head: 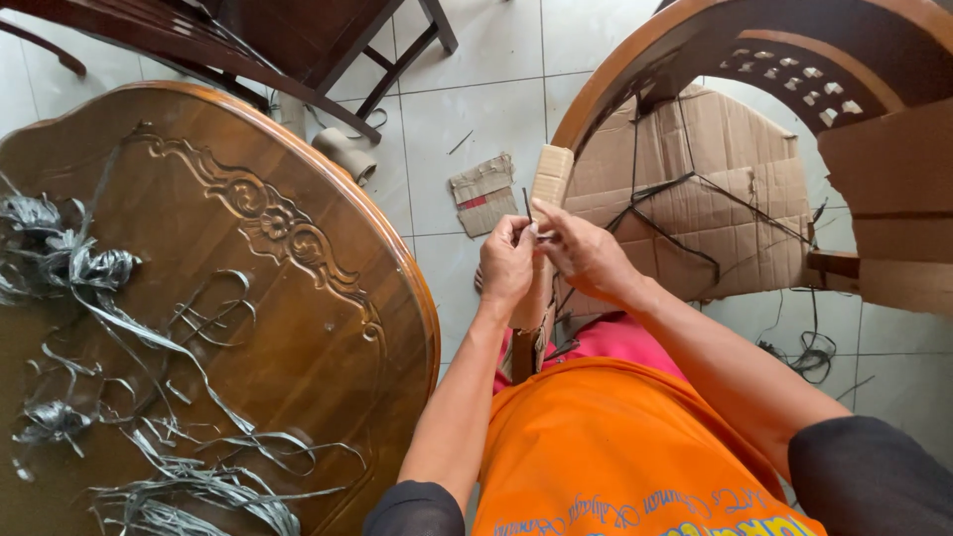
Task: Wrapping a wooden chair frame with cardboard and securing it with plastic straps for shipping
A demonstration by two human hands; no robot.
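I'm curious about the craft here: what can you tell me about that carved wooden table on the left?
The round table looks like dark, glossy brown wood with a lighter rounded rim and a carved floral scroll running across its top. It stands on a pale tiled floor. Grey ribbon-like strips, some curled or knotted into bunches, lie scattered over its left part. Neither hand touches it.
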